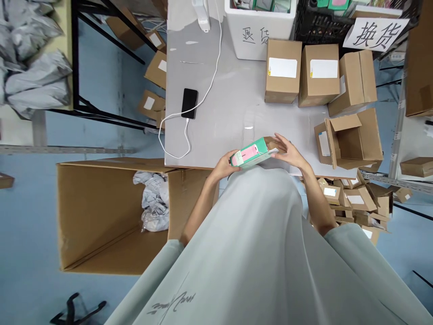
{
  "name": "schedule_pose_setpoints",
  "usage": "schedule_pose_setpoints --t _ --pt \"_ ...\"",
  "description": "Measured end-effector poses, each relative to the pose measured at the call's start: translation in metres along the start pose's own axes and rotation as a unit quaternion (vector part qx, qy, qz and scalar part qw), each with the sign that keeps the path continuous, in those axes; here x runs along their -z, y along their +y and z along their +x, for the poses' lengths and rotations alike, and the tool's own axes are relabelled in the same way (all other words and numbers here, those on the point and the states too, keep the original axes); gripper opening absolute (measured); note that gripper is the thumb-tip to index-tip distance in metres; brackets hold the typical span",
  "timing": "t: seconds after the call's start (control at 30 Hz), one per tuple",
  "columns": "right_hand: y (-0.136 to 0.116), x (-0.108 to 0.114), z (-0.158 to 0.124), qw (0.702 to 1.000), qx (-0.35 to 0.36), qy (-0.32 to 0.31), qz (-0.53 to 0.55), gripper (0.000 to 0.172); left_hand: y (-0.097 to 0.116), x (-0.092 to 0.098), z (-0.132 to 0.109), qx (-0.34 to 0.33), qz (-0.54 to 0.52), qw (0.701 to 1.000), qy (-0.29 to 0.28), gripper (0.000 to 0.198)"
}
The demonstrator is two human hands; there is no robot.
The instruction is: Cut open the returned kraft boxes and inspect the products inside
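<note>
Near the table's front edge, close to my body, a small green and pink product box (252,153) is held between both hands. My left hand (225,165) grips its left end, fingers wrapped round it. At the other end, where a flap stands open, my right hand (287,151) has its thumb and fingers on the flap and rim. The inside of the small box cannot be seen. To the right on the table lies an open cardboard carton (355,140), its flaps up.
Closed cardboard boxes (283,85) stand at the table's back right, before a white bin (260,34) and a black crate (314,27). A phone (189,101) with a white cable lies left. A large carton (101,216) with crumpled bags stands at lower left; discarded boxes (358,198) lie right.
</note>
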State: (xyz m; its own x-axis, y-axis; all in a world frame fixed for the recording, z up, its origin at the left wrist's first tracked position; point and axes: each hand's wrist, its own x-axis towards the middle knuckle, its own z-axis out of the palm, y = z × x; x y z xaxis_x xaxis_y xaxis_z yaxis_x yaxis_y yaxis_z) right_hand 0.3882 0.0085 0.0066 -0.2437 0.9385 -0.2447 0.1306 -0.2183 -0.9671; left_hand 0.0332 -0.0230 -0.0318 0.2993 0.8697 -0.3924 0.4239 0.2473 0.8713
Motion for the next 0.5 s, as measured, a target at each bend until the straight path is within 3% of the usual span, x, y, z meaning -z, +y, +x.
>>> schedule_pose_setpoints --t 0.13,0.2,0.3,0.4,0.5 --pt "0.001 -0.006 -0.001 0.999 0.030 0.019 -0.040 0.047 0.000 -0.002 0.003 0.006 -0.003 1.000 0.014 0.093" --pt "0.003 -0.008 -0.001 0.995 0.056 0.040 -0.078 0.038 0.000 -0.002 0.005 0.000 0.009 1.000 0.025 0.093" --pt "0.011 -0.003 0.000 0.982 0.060 0.147 -0.105 0.045 0.000 -0.001 0.005 -0.009 0.031 0.999 0.044 0.093" --pt "0.020 0.008 0.000 0.961 -0.012 0.270 -0.055 0.066 0.003 -0.001 0.002 -0.014 0.034 0.998 0.049 0.092" --pt "0.022 0.013 -0.003 0.963 -0.088 0.255 0.028 0.073 0.008 -0.001 -0.001 -0.015 0.033 0.998 0.050 0.091"
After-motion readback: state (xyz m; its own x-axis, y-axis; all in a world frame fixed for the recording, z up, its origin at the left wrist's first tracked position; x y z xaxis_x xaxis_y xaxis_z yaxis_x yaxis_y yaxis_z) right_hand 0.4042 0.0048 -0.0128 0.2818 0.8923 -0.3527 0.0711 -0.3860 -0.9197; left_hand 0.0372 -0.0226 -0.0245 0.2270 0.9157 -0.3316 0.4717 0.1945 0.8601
